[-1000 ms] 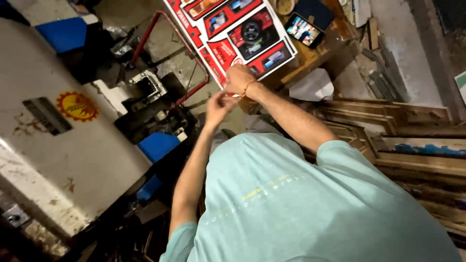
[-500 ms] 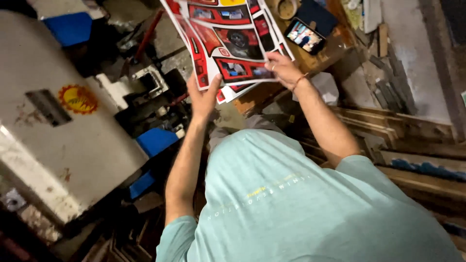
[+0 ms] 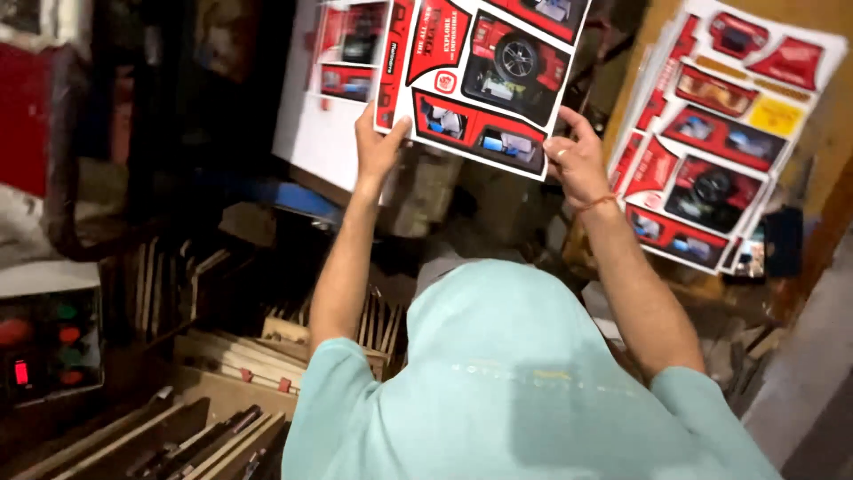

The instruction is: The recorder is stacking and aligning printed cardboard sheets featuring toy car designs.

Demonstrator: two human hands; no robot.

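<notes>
left hand (image 3: 378, 147) and right hand (image 3: 576, 160) gripping printed sheet (image 3: 484, 76) lower edge, long axis tilted upward

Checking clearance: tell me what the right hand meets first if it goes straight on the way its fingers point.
The right hand already touches the red-printed cardboard sheet that both hands hold up; its fingers point up along it.

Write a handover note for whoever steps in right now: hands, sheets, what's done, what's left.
Left hand: grips the lower left edge of the printed sheet, held up in front.
Right hand: grips the same sheet's lower right corner.
A stack of printed sheets lies to the right on the wooden surface. Another sheet lies flat beyond the left hand, on the machine bed.
Done: one sheet is lifted clear of the stack.
Left: this sheet is not yet set down anywhere.
</notes>
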